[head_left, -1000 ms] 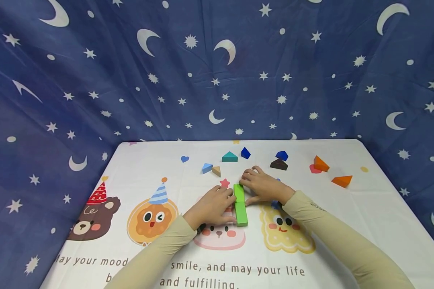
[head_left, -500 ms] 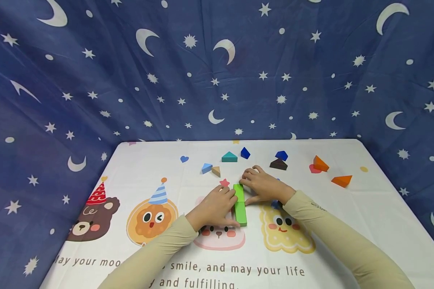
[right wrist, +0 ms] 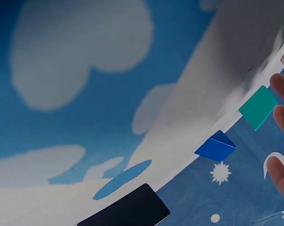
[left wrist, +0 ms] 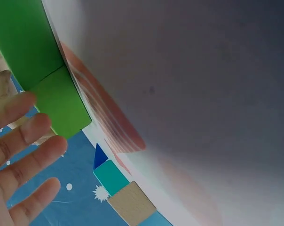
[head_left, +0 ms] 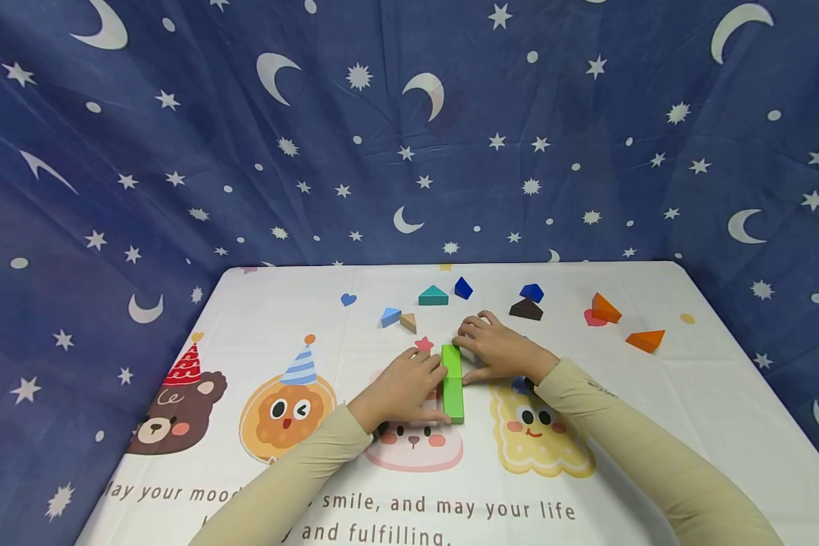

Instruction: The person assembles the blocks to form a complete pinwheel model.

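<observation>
Two green rectangular blocks lie end to end in one line on the printed tablecloth in the head view, the far block (head_left: 451, 360) meeting the near block (head_left: 453, 402). My left hand (head_left: 403, 387) is along their left side, fingertips at the seam and thumb at the near end. In the left wrist view its fingers (left wrist: 31, 162) are spread and fairly straight beside the green faces. Across from it, my right hand (head_left: 497, 350) has fingertips at the far end and its thumb close to the right side. Right wrist view fingers (right wrist: 280, 176) are spread apart.
Behind the hands sit a light blue block (head_left: 390, 318), a wooden block (head_left: 408, 324), a teal block (head_left: 433, 296) and a dark blue block (head_left: 463, 289). Farther right are another dark blue block (head_left: 531, 293), a blackish block (head_left: 526, 309) and two orange blocks (head_left: 646, 341). A starry curtain (head_left: 355, 174) hangs behind.
The near green block has turned slightly, straightening in line with the far one. My left thumb has shifted right to its near end. The right hand has hardly moved.
</observation>
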Action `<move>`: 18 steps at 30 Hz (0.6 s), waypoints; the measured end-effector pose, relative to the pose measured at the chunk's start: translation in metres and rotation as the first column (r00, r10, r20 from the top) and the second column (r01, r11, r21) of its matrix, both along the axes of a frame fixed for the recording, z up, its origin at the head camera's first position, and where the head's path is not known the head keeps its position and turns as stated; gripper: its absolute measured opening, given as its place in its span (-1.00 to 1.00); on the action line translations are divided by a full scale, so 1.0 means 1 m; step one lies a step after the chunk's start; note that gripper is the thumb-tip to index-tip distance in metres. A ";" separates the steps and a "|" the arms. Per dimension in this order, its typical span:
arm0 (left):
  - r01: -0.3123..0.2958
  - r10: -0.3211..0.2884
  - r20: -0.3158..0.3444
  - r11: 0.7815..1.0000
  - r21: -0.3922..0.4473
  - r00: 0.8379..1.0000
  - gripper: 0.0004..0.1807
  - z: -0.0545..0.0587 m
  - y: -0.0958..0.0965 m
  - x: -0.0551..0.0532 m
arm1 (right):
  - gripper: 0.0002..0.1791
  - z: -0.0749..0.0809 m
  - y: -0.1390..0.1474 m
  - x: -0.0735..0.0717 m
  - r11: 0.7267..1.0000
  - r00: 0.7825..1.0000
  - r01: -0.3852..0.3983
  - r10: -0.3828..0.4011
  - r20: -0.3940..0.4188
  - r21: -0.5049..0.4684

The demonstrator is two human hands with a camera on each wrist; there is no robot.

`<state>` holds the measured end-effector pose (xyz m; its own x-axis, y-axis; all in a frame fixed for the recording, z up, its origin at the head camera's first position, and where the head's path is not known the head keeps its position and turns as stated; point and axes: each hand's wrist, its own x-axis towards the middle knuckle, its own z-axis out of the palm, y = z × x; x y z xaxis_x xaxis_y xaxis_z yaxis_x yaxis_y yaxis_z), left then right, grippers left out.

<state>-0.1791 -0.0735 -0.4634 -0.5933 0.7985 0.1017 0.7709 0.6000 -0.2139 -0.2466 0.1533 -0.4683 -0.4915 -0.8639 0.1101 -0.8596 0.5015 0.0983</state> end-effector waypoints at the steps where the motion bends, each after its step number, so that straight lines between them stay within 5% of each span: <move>1: 0.006 -0.006 0.002 1.000 0.011 1.000 -0.27 0.000 0.000 0.000 | -0.25 0.000 0.000 0.000 1.000 1.000 0.001 -0.001 0.000 0.001; 18: 0.049 -0.054 0.065 0.997 0.066 0.996 -0.36 -0.001 -0.002 0.001 | -0.25 0.001 0.004 -0.002 0.998 0.998 0.057 -0.057 -0.004 -0.038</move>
<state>-0.1781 -0.0753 -0.4643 -0.5586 0.8213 0.1159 0.8124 0.5700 -0.1234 -0.2487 0.1573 -0.4671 -0.5390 -0.8297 0.1449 -0.8291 0.5530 0.0822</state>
